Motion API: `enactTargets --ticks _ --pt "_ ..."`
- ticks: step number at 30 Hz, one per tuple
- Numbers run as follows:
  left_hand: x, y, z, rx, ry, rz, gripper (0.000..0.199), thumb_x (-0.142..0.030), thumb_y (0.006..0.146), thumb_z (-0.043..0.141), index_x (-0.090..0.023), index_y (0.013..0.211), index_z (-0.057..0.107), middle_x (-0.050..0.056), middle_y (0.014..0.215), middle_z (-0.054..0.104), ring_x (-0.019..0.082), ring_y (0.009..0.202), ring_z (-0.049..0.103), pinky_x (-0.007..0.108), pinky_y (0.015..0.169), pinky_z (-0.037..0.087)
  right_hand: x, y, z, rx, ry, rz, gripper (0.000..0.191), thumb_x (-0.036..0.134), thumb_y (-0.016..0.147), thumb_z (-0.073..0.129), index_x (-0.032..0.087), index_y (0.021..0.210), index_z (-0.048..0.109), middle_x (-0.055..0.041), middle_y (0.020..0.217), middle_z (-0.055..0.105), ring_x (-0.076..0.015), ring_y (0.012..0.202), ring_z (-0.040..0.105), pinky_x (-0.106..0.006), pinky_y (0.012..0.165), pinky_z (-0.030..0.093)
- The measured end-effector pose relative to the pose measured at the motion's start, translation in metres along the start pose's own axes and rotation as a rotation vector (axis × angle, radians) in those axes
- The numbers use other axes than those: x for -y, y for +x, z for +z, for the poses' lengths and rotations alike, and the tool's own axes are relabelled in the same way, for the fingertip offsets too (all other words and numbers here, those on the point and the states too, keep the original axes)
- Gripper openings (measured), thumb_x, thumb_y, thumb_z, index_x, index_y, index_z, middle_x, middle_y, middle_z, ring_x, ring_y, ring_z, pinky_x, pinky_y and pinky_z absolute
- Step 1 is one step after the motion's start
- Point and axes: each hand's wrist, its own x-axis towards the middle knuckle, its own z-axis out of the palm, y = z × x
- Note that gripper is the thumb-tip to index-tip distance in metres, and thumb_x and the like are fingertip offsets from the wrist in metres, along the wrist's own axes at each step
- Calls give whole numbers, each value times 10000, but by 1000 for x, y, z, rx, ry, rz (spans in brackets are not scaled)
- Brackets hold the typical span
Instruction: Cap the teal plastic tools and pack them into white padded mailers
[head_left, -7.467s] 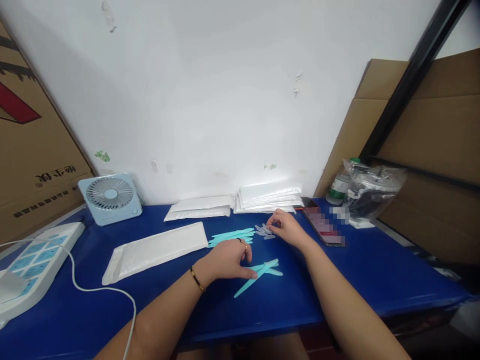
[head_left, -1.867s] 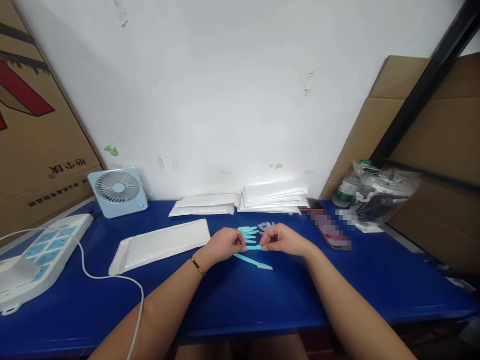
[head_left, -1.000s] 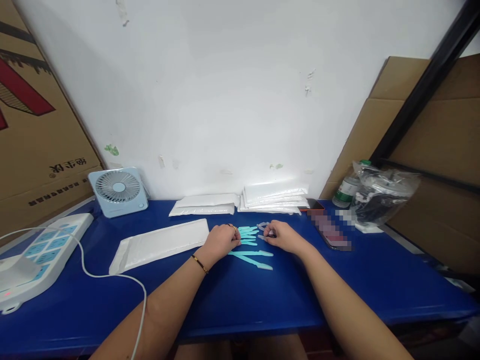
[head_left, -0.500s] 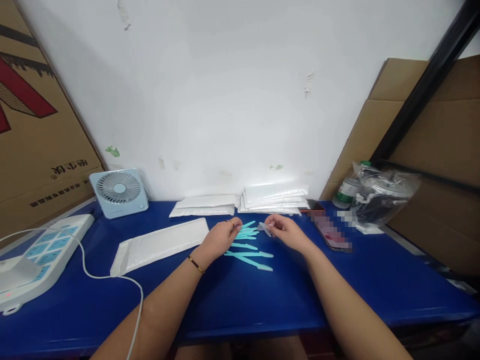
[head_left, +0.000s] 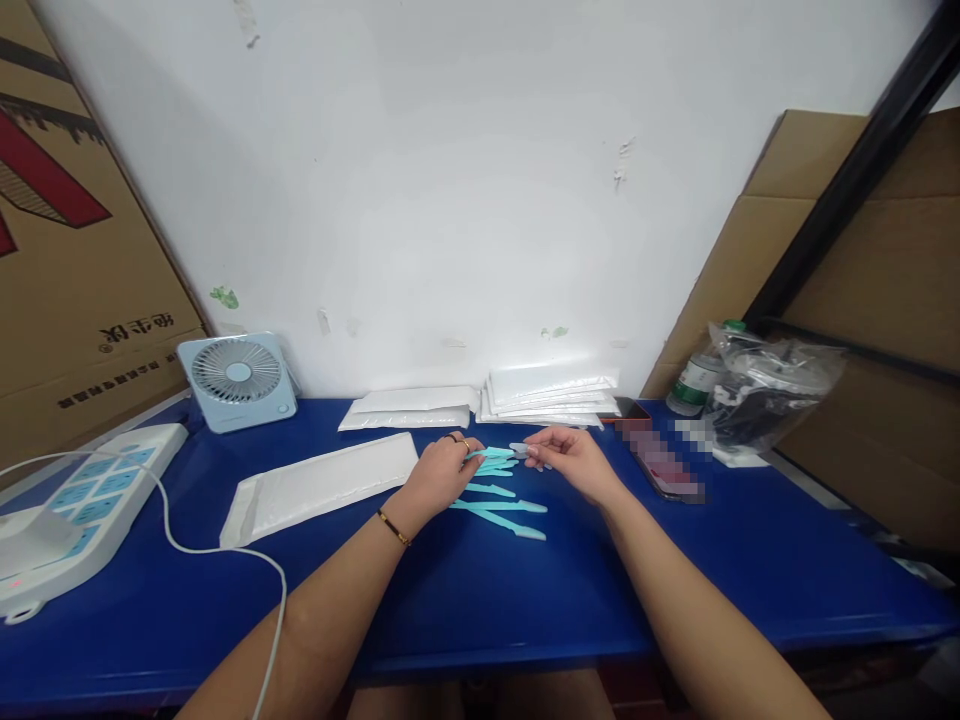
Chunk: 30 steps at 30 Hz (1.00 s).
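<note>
The blue desk [head_left: 480,620] carries all items. A white packet [head_left: 322,490] lies just beside the left hand [head_left: 442,468], on its outer side; a leftward sweep could shift it. The left hand pinches a teal stick [head_left: 499,453], whose tip points toward the right hand [head_left: 577,460]. Loose teal sticks [head_left: 506,508] lie partly under the left hand and nearer the wearer; their overlap risks one being dragged along. The right hand's fingertips close on a translucent piece [head_left: 519,449], between both hands (contact with the stick cannot be confirmed). Being small and smooth-looking, it could slip under a shallow pinch; poor alignment could bring fingertips against the stick's tip.
</note>
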Motion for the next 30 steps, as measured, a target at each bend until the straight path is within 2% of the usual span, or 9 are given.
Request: enactTargets --ticks 7,13,17,19,22,24,27,30 --pt "-4 0 -1 -11 -37 -6 296 -342 918 391 -209 1047 622 49 895 595 173 831 558 263 738 423 0 1 9 -10 34 37 356 429 666 746 147 872 674 -49 694 703 -180 647 671 -299 630 516" --pt "-12 -3 3 45 -56 60 291 -321 903 435 -205 1047 659 43 863 601 158 818 567 242 746 426 -3 -1 13 162 12 88 316 413 685 731 144 834 657 -37 641 687 -157 597 653 -274 595 503" --pt "-9 -5 5 167 13 82 249 -348 862 506 -221 991 678 40 916 618 165 838 586 248 761 435 -2 -4 -3 354 -206 171 295 395 671 730 142 815 679 -33 641 665 -152 547 621 -260 535 472" --pt "-7 -5 4 187 86 58 206 -326 833 545 -242 968 676 32 950 623 175 866 589 261 772 431 -2 -4 -12 313 -408 150 254 383 693 700 154 802 693 -25 629 650 -142 514 586 -255 511 442" --pt "-7 -4 1 216 166 6 160 -303 780 601 -239 907 676 29 961 635 188 888 590 269 763 423 -8 0 -21 81 -708 55 158 313 749 614 184 780 698 -19 660 647 -149 578 577 -253 550 415" --pt "-8 -3 0 246 178 -24 118 -293 765 612 -225 838 675 26 924 649 187 862 595 266 734 419 -14 3 -21 -5 -834 14 132 282 744 602 196 784 694 -28 755 661 -163 675 591 -254 609 416" --pt "-9 -2 0 258 161 -42 98 -275 773 593 -209 744 660 22 870 661 176 809 600 260 695 409 -21 7 -15 -10 -971 -4 124 281 721 633 194 796 680 -47 849 650 -178 750 588 -254 653 406" --pt "-9 -2 0 212 120 -44 132 -273 801 556 -202 721 634 20 810 668 165 753 603 259 688 399 -23 8 -7 -2 -1071 -4 61 195 733 591 186 728 651 -51 825 625 -167 732 575 -246 644 384"
